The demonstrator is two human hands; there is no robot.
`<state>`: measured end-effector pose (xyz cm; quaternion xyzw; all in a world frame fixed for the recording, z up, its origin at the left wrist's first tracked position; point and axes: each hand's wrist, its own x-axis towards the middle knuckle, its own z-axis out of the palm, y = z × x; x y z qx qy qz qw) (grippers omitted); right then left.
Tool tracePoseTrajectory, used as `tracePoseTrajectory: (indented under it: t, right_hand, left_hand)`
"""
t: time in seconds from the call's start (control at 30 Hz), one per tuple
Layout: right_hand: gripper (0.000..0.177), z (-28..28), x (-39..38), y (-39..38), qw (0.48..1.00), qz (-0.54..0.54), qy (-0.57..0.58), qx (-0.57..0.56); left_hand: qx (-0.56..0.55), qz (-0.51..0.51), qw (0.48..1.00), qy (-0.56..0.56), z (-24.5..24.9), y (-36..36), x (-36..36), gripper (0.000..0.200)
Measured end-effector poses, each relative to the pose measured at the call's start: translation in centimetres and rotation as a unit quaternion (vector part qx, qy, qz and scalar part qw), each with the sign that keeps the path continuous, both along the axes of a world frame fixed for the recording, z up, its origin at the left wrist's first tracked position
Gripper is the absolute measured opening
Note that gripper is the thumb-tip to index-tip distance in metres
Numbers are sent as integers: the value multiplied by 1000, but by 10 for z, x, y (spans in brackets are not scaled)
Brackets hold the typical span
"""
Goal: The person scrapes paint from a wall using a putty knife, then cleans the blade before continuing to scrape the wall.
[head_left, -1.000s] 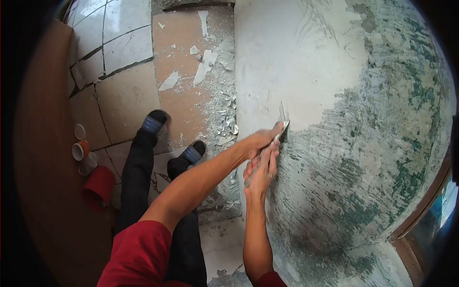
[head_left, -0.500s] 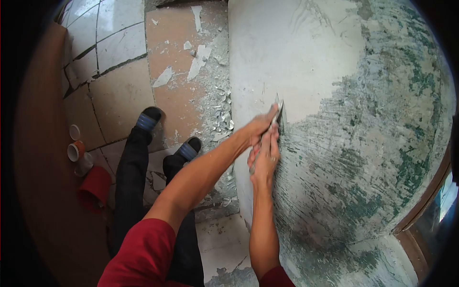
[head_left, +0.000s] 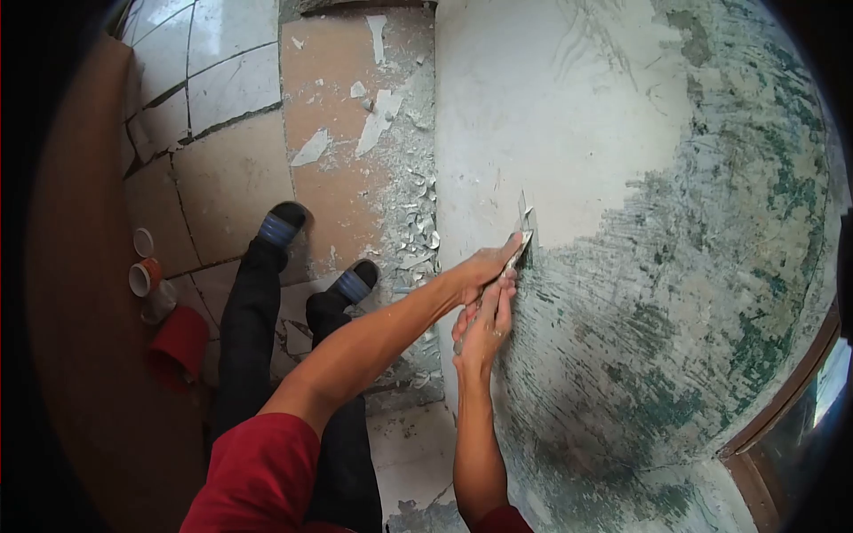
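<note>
Both my hands grip one scraper [head_left: 517, 255], its blade against the wall [head_left: 569, 115] near the border between smooth pale paint and rough scraped surface. My left hand [head_left: 485, 269] is closed round the scraper nearer the blade, its thumb along the tool. Lower down, my right hand [head_left: 484, 330] wraps the handle, hiding much of it. Just above the blade, a small pale sliver of paint [head_left: 526, 211] stands out from the wall. To the right, the scraped area [head_left: 622, 329] shows grey and green streaks.
Paint flakes [head_left: 418, 222] litter the floor along the wall's foot. Larger peeled pieces [head_left: 380, 120] lie on the brown tiles [head_left: 324, 71]. A red bucket [head_left: 180, 345] and an orange-and-white cup [head_left: 142, 277] lie at left. A wooden frame [head_left: 791, 382] edges the wall at right.
Both hands and the scraper have moved down along the wall, away from the pale paint above. A lifted sliver now shows above the blade. The view has shifted slightly.
</note>
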<state>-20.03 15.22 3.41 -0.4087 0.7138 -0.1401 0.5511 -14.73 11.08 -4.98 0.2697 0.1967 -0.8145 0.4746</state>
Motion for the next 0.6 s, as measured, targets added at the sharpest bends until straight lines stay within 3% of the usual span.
tracePoseTrajectory:
  t: [0.2, 0.33, 0.37, 0.5, 0.6]
  right_hand:
    - [30, -13, 15, -22, 1000, 4, -15, 17]
    - [29, -1, 10, -6, 1000, 5, -1, -6]
    - [29, 2, 10, -10, 1000, 20, 8, -8]
    - [26, -17, 35, -37, 999, 30, -28, 10]
    - [28, -18, 41, -29, 999, 8, -34, 20]
  left_hand:
    - [10, 26, 998, 63, -26, -17, 24, 58]
    - [0, 16, 1000, 15, -1, -3, 3, 60]
    - [2, 26, 998, 54, -3, -6, 0, 60]
    - [0, 42, 999, -19, -27, -29, 32, 61]
    - [-30, 8, 999, 6, -41, -26, 34, 62]
